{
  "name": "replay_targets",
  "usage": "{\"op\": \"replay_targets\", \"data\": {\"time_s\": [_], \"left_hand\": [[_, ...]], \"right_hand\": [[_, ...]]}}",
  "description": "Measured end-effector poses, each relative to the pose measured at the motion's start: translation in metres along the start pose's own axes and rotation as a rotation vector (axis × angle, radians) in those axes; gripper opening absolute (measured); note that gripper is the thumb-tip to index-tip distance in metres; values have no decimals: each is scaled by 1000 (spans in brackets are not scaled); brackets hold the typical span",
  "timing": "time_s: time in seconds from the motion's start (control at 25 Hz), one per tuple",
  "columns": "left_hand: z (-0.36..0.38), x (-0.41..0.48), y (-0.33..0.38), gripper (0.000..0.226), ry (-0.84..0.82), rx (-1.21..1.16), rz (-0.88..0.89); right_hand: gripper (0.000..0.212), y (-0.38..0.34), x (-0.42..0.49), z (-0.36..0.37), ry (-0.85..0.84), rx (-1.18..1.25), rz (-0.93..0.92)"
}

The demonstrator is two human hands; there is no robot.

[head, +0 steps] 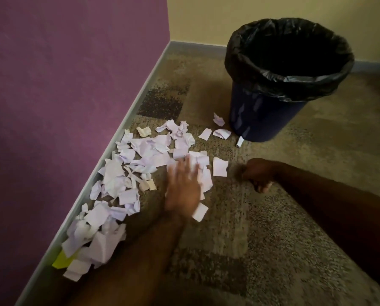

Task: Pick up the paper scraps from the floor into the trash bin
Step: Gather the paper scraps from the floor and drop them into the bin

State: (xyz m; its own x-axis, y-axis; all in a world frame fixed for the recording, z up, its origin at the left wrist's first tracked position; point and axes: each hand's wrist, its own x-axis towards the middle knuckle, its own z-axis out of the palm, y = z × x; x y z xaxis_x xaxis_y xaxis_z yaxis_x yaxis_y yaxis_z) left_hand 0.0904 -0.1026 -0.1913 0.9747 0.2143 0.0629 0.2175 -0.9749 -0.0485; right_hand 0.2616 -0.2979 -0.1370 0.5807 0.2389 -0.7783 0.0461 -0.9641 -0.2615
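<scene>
Logging from the remote desk, operator speaking. Item one: paper scraps [140, 149], white, torn and crumpled, lying in a long heap on the carpet floor [273, 217] along the baseboard [140, 89] of the purple wall [74, 85]. A few strays lie apart from the heap, near the foot of the trash bin [268, 120].

Checker: Bin and hands, please.

Operator: Item two: trash bin, dark blue, upright on the floor before the cream wall [206, 18], with a black liner [290, 62] folded over its rim. A small white roll [239, 142] lies just beside its base. Item three: left hand [182, 186], blurred, palm down over the right edge of the heap, fingers [184, 166] straight and close together. Whether they press the paper I cannot tell. Item four: right hand [257, 175], also blurred, low over the carpet to the right of the heap and nearer me than the bin, its fingers curled into a fist. What the fist encloses I cannot see. One flat scrap lies between the two hands, another just beside the left wrist.

Checker: Anything else?

Operator: Item five: a yellow-green piece [62, 260] at the near end of the heap, partly under the white paper, close to the baseboard.
</scene>
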Motion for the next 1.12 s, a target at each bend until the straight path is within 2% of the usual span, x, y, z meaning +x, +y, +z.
{"op": "replay_targets", "data": {"time_s": [0.08, 0.2, 0.32, 0.4, 0.48, 0.56, 0.64, 0.68, 0.76, 0.8, 0.88, 0.96, 1.04, 1.12], "left_hand": [[-15, -15, -62, 65, 182, -133, -330], [-26, -93, -101, 65, 454, -349, -757], [2, -174, -102, 71, 515, -504, -1154], [25, -199, -106, 84, 570, -651, -1367], [40, -200, -113, 87, 573, -737, -1420], [32, -175, -122, 85, 535, -794, -1381], [14, -131, -125, 74, 439, -884, -1229], [8, -110, -123, 68, 442, -921, -1082], [-6, -80, -121, 62, 531, -1028, -839], [-9, -75, -124, 62, 569, -1015, -818], [-8, -89, -134, 63, 633, -798, -975], [11, -134, -133, 66, 655, -645, -1134], [29, -184, -101, 72, 533, -635, -1214], [37, -198, -57, 80, 364, -599, -1187]], "right_hand": [[19, -14, 6, 7, -12, -25, -61], [21, -44, 15, 13, 3, -47, -80], [23, -63, 24, 18, 66, -64, -41], [27, -70, 29, 24, 89, -92, -43], [23, -77, 27, 27, 105, -111, -57], [17, -82, 23, 30, 105, -149, -88], [17, -87, 19, 32, 108, -153, -102], [18, -89, 17, 33, 110, -137, -120], [14, -93, 15, 35, 117, -56, -199], [11, -96, 13, 35, 118, 13, -236], [13, -100, 10, 32, 126, 89, -280], [23, -100, 13, 29, 139, -6, -281], [25, -99, 17, 32, 130, -120, -266], [19, -100, 19, 36, 128, -135, -256]]}}
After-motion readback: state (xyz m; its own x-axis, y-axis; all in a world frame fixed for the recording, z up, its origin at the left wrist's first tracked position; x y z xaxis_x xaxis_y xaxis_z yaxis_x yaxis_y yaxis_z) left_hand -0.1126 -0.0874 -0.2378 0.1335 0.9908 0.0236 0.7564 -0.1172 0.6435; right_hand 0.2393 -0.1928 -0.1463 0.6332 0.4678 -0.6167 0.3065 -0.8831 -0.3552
